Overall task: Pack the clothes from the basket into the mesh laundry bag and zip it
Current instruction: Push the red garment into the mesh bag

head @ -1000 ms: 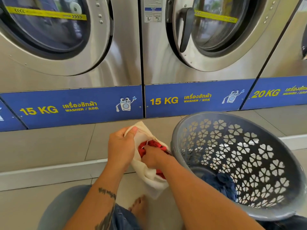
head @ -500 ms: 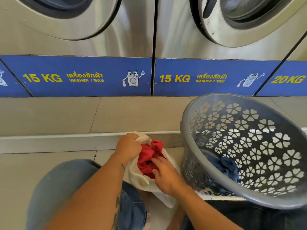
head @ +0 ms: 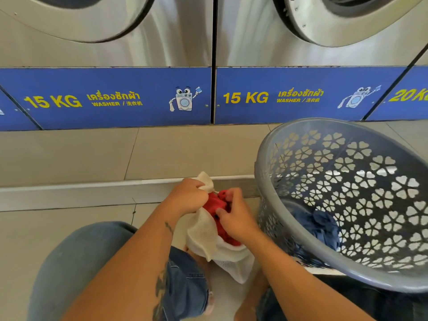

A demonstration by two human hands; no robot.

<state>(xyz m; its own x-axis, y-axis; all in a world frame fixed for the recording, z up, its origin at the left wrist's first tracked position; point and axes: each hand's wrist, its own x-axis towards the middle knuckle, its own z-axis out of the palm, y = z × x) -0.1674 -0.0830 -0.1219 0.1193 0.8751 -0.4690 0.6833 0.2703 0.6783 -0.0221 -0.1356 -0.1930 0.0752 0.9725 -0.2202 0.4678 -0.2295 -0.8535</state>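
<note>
A white mesh laundry bag (head: 203,232) hangs open between my knees, low in the middle of the view. My left hand (head: 187,195) grips its upper edge and holds the mouth up. A red garment (head: 214,203) sits in the opening, partly inside the bag. My right hand (head: 234,216) presses on that red cloth, fingers curled into it. To the right stands a grey plastic basket (head: 308,247) with flower-shaped holes, tilted toward me. A blue garment (head: 322,224) lies at its bottom.
Steel washing machines (head: 185,38) with blue 15 KG panels (head: 111,98) line the back on a raised tiled step (head: 69,188). My jeans-clad left knee (head: 76,262) is at the lower left. Beige floor tiles lie around.
The view has tilted down and drawn closer to the washers. My right hand has pushed the red garment deeper into the bag, while my left hand keeps hold of the bag's edge.
</note>
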